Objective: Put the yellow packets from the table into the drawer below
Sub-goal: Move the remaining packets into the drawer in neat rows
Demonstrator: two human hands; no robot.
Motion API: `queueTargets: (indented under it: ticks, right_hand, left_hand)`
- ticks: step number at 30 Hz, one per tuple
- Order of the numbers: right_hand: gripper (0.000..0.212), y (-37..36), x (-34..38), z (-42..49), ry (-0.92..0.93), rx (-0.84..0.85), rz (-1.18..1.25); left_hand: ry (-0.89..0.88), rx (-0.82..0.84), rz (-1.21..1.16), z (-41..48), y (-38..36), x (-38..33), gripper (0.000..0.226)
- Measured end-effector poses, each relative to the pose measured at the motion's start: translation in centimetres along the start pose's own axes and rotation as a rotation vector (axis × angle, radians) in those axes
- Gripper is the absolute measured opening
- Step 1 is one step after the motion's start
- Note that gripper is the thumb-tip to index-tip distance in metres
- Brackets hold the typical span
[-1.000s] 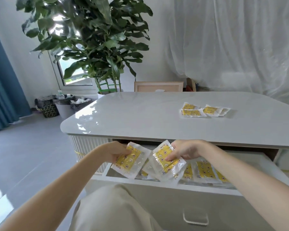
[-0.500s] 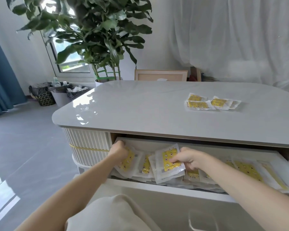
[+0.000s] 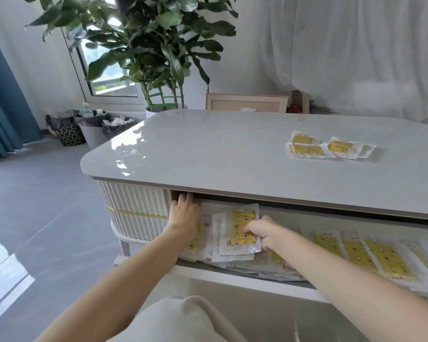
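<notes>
At the left end of the drawer (image 3: 232, 276), the right grip (image 3: 258, 234) pinches a yellow packet (image 3: 241, 224) by its right edge; the left grip (image 3: 184, 215), laid flat, rests on other packets (image 3: 196, 239) alongside. More packets (image 3: 307, 149) lie on the desk (image 3: 208, 154), right side.

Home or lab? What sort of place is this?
Most likely a home living room: a low coffee table with a pull-out drawer, a large potted plant by the window, sheer curtains, and lined bins on the floor.
</notes>
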State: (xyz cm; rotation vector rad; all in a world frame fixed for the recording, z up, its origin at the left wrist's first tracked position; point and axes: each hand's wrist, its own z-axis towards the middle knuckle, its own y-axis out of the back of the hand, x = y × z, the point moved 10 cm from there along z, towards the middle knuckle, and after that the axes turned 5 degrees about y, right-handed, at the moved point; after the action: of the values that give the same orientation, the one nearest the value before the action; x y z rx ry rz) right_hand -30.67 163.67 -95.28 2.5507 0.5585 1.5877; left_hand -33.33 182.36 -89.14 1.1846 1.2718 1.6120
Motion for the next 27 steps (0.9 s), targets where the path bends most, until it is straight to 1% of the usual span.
queueTargets:
  ticks: [3, 7, 8, 10, 11, 12, 15, 17, 21, 23, 25, 27]
  right_hand:
    - [0.057, 0.4, -0.2, 0.0, -0.013, -0.069, -0.041]
    - [0.055, 1.0, -0.3, -0.3, -0.013, -0.113, -0.024]
    - [0.056, 0.9, -0.4, -0.2, -0.017, -0.111, -0.017]
    - [0.057, 0.7, -0.6, -0.2, -0.035, -0.093, 0.003]
    - [0.057, 0.4, -0.6, -0.2, -0.045, -0.082, 0.005]
    - [0.055, 0.2, -0.7, -0.1, -0.053, -0.074, 0.024]
    - [0.048, -1.0, -0.7, -0.2, -0.083, -0.009, 0.093]
    - [0.044, -1.5, -0.5, -0.2, -0.078, 0.016, 0.098]
    - [0.039, -1.5, -0.2, -0.2, -0.053, 0.024, 0.115]
    - [0.032, -1.9, 0.1, -0.4, -0.050, 0.045, 0.164]
    - [0.030, -2.4, 0.3, -0.6, -0.037, 0.046, 0.173]
    - [0.033, -3.2, 0.6, -0.5, -0.010, 0.031, 0.157]
  left_hand:
    - [-0.059, 0.141, 0.035, -0.3, -2.0, 0.2, 0.036]
    - [-0.126, 0.327, 0.070, -1.3, -3.7, -0.1, 0.037]
    - [-0.142, 0.379, 0.083, -1.7, -4.1, -0.1, 0.043]
    - [-0.161, 0.486, 0.135, -2.4, -5.0, -0.2, 0.082]
    - [-0.170, 0.510, 0.164, -2.5, -5.4, -0.2, 0.096]
    - [-0.177, 0.508, 0.174, -2.5, -5.5, -0.2, 0.101]
    - [-0.187, 0.463, 0.158, -2.0, -5.5, -0.3, 0.103]
    - [-0.196, 0.439, 0.154, -2.0, -5.2, -0.3, 0.105]
    - [-0.189, 0.462, 0.114, -2.6, -4.5, -0.3, 0.114]
    - [-0.164, 0.456, 0.058, -2.7, -3.9, 0.0, 0.117]
    - [-0.131, 0.395, 0.021, -2.4, -2.8, 0.5, 0.115]
    - [-0.109, 0.331, 0.004, -2.3, -2.0, 0.8, 0.113]
